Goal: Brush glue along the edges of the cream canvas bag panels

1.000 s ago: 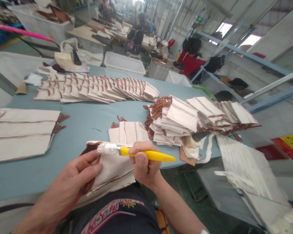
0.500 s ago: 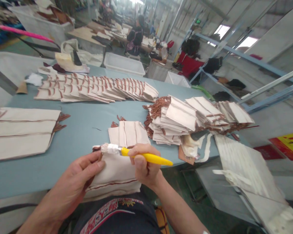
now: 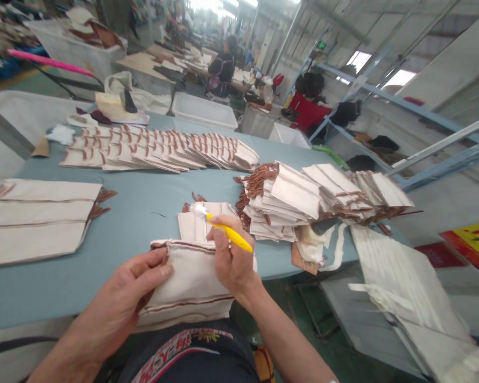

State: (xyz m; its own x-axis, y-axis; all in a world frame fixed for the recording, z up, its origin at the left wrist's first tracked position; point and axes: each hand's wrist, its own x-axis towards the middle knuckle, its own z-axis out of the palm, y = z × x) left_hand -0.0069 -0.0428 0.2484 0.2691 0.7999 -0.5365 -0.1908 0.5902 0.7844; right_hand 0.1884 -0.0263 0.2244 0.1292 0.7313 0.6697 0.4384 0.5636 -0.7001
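My left hand (image 3: pixel 123 298) pinches the left side of a cream fabric piece with brown trim (image 3: pixel 191 282) at the near edge of the blue table (image 3: pixel 143 191). My right hand (image 3: pixel 231 260) grips a yellow-handled brush (image 3: pixel 227 230), its bristles lifted and pointing away over a small stack of cream pieces (image 3: pixel 201 221) just behind. The fingers of that hand also rest on the right side of the fabric piece.
A heap of folded cream pieces (image 3: pixel 303 199) lies to the right. A long fanned row (image 3: pixel 159 149) runs across the far side and large cream panels (image 3: pixel 35 218) lie at left. White bins (image 3: pixel 203 109) and a seated person (image 3: pixel 221 66) are beyond the table.
The brush has swung up off the top edge of the fabric piece, its bristles now pointing away from me. The fabric piece has dropped lower and flatter in my hands.
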